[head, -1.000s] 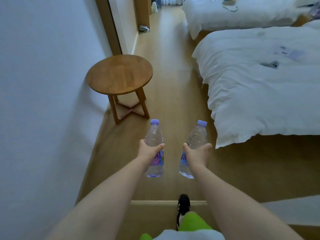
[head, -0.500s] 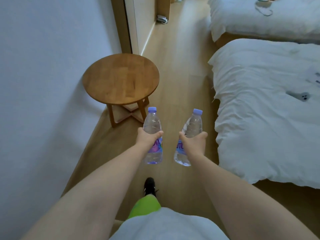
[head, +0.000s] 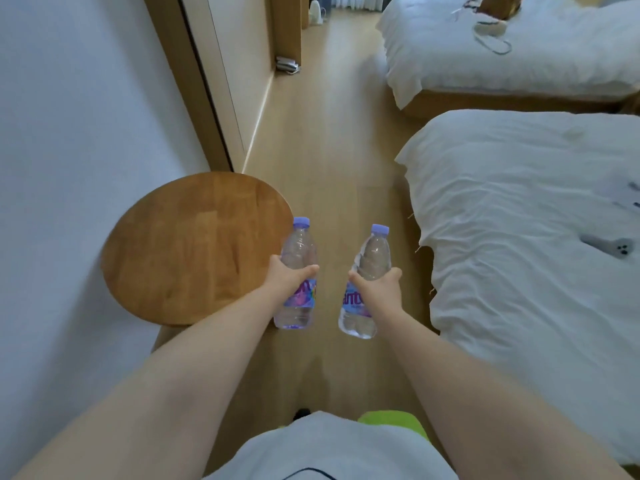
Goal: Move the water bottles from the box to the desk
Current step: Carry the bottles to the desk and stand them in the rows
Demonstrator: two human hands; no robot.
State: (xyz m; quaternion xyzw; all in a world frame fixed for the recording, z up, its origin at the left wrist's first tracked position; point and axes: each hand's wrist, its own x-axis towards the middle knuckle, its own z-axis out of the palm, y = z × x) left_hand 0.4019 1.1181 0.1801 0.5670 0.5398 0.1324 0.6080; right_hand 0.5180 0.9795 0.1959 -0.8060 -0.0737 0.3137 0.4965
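Left hand [head: 289,277] grips left bottle [head: 298,271], right hand [head: 379,284] grips right bottle [head: 365,282], mid-body. Both upright over floor, just right of round table [head: 187,247] — likely carried clear of legs.

Two water bottles, both held in the air.

Left bottle [head: 296,271]: clear plastic, lilac cap, purple label, upright, at the right edge of the round wooden counter [head: 194,247]. Right bottle [head: 366,282]: same make, cap tilted slightly right, above the floor, just beside the first but apart from it.
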